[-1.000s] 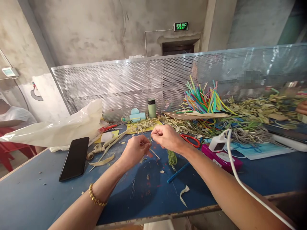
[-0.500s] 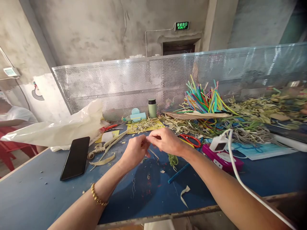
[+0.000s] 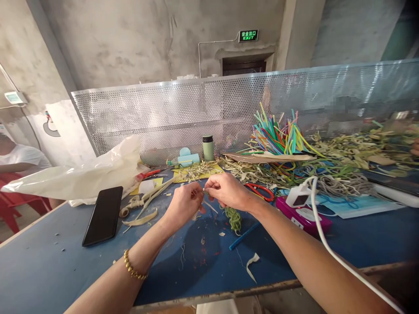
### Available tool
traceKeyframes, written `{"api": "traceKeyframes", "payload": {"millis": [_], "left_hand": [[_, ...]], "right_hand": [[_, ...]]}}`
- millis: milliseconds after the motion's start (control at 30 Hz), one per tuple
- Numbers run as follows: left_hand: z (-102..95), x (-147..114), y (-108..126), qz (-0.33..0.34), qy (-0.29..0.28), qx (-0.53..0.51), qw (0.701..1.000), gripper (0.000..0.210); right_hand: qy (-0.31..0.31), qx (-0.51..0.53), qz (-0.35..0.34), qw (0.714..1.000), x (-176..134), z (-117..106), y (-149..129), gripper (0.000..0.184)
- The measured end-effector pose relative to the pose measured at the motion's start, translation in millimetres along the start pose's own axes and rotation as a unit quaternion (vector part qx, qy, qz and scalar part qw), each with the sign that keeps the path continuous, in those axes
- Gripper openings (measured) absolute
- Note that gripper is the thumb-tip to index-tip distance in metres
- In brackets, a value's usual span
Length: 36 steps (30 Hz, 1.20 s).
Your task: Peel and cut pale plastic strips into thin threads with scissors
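Note:
Above the middle of the blue table, my left hand (image 3: 186,204) and my right hand (image 3: 226,190) almost meet at the fingertips. The left fingers are curled together; what they hold, if anything, is hidden. My right thumb and forefinger pinch something small and pale, too small to name. Just below the right hand shows a curly green cord bundle (image 3: 233,219); whether that hand holds it I cannot tell. A blue pipe cleaner (image 3: 244,237) lies under the right wrist. Behind that wrist are red-handled scissors (image 3: 261,192). A pale fibre scrap (image 3: 252,267) lies near the front edge.
A black phone (image 3: 102,216) and a plastic bag (image 3: 98,168) lie left. Behind are a green flask (image 3: 207,148), colourful pipe cleaners (image 3: 278,135) and dried strips (image 3: 353,150). At right sits a purple power strip (image 3: 304,216) with a white cable (image 3: 322,235). A person sits far left.
My fingertips have parted slightly, and a small pale bit now shows at the right pinch. The green cord bundle has shifted a little left and more of it shows.

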State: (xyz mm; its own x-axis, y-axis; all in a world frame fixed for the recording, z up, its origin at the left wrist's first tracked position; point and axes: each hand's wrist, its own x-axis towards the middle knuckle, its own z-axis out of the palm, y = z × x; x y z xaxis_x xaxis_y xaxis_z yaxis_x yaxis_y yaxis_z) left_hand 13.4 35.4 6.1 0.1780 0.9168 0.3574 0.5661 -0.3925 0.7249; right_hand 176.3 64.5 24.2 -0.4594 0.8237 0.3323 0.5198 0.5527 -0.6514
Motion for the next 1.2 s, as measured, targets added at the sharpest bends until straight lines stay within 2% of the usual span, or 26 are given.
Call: {"api": "traceKeyframes", "payload": {"millis": [133,300,400,500,633,800,1000,1200], "left_hand": [[0.0,0.6,-1.1,-0.002,0.002,-0.014,1.0,0.017],[-0.1,1.3,-2.8,0.002,0.002,-0.011,1.0,0.017],[-0.1,0.9,-2.9,0.003,-0.002,-0.007,1.0,0.017],[-0.2,0.7,-2.3,0.003,0.0,-0.007,1.0,0.017],[0.0,1.6,-2.5,0.001,0.003,-0.016,1.0,0.017],[0.0,1.9,-2.6,0.004,0.004,-0.017,1.0,0.016],[-0.9,1.3,0.0,0.005,0.008,-0.008,1.0,0.016],[-1.6,4.4,-3.7,-0.002,0.056,-0.042,0.998,0.014]], "right_hand": [[-0.023,0.034,0.007,0.999,0.4,-2.2,0.4,0.015],[-0.049,0.067,0.021,0.996,0.4,-2.8,1.6,0.031],[-0.035,0.056,0.018,0.998,-0.2,-2.1,1.3,0.023],[-0.004,0.012,-0.015,1.0,-1.2,-1.9,0.0,0.01],[0.012,-0.017,-0.042,0.999,-1.8,-2.0,0.4,0.012],[-0.007,-0.009,-0.045,0.999,-1.2,-0.3,4.2,0.022],[0.007,-0.022,-0.066,0.998,-2.1,-0.5,3.9,0.011],[-0.005,0.029,-0.03,0.999,-2.0,0.3,0.7,0.009]]}}
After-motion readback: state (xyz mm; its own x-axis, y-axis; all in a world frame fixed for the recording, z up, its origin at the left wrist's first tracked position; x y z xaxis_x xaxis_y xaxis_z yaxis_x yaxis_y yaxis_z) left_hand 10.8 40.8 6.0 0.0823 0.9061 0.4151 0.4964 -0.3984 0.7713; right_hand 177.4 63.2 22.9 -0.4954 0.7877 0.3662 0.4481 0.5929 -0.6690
